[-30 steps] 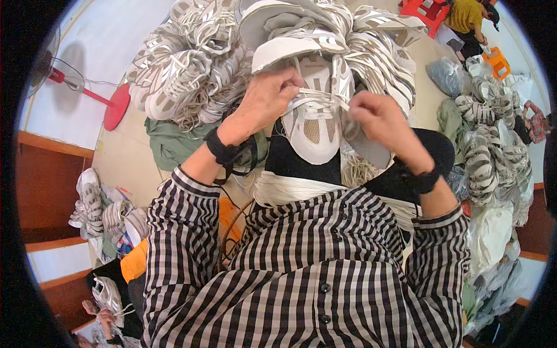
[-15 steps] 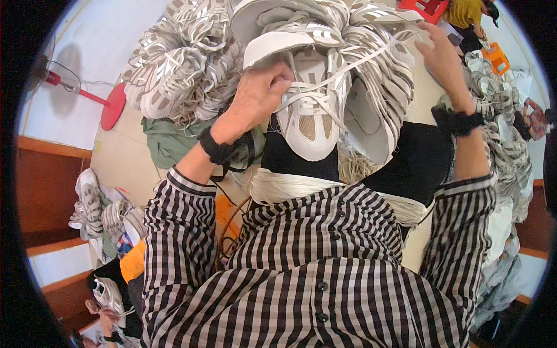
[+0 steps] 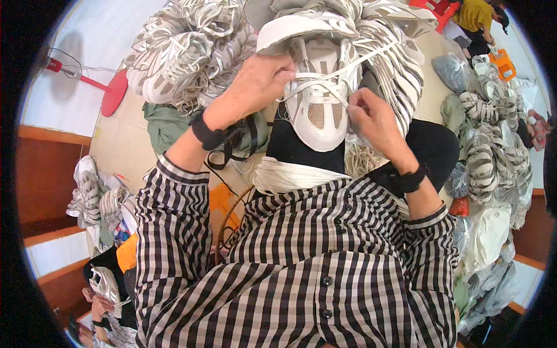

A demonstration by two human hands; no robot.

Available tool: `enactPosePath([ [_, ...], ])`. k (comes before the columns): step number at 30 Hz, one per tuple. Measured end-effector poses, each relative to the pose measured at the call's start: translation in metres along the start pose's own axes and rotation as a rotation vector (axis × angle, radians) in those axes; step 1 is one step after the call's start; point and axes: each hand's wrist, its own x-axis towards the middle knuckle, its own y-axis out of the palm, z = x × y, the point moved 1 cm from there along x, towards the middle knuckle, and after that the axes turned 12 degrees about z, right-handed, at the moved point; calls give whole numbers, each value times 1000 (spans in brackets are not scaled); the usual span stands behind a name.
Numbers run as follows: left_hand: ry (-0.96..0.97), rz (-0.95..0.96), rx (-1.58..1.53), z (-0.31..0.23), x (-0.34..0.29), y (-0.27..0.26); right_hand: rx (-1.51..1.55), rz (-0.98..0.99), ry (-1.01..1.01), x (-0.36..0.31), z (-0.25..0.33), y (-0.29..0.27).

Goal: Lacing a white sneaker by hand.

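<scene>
Head view: slack lace and a loosely propped upper

Our left grip [image 3: 252,84] is closed on the left edge of a white shoe upper with beige mesh panels [image 3: 322,129]; whether lace is pinched there too, we cannot tell. Our right grip [image 3: 378,123] looks closed on a flat white fabric lace [image 3: 335,90] at the upper's right side. The upper sits between both hands, toe towards us, above the black cloth trousers [image 3: 429,148]; we cannot see what bears it.

Should the left fingers slip, a pull from the right could twist the upper or tighten its crossings unevenly. The crossed strands lie slack, so one could fold over or catch another.

Further out, a loose run of lace slants over the nested stack of white-and-grey uppers [image 3: 400,95], whose edges could snag it. Nearer us, the flat hank of white laces [image 3: 299,177] could tangle with any dropped end.
</scene>
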Motion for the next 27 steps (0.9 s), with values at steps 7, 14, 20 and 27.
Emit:
enactPosePath([
  [7, -2, 21, -17, 6, 1, 0, 44, 91, 22, -9, 5, 2],
  [14, -35, 7, -56, 6, -4, 3, 349, 174, 91, -10, 17, -3],
  [20, -86, 27, -44, 12, -12, 0, 336, 40, 30, -26, 32, -81],
  [27, -222, 45, -100, 21, -44, -26, -88, 4, 13, -9, 25, -112],
])
